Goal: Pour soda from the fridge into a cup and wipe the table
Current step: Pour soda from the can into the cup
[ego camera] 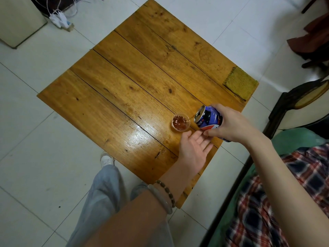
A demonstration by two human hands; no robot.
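Note:
A small clear cup (180,123) with brown soda in it stands on the wooden table (135,82), near the right front edge. My right hand (231,123) grips a blue soda can (208,118), tilted with its open top toward the cup, just right of it. No stream of soda shows between can and cup. My left hand (195,148) lies flat with fingers straight, just below the cup and under the can. A yellow-green cloth (240,83) lies on the table's right corner.
White tiled floor surrounds the table. A dark wooden chair (293,102) and a green cushion stand at the right. A cream appliance (19,20) and a power strip with white cables sit at the top left. My legs and a white shoe are below the table.

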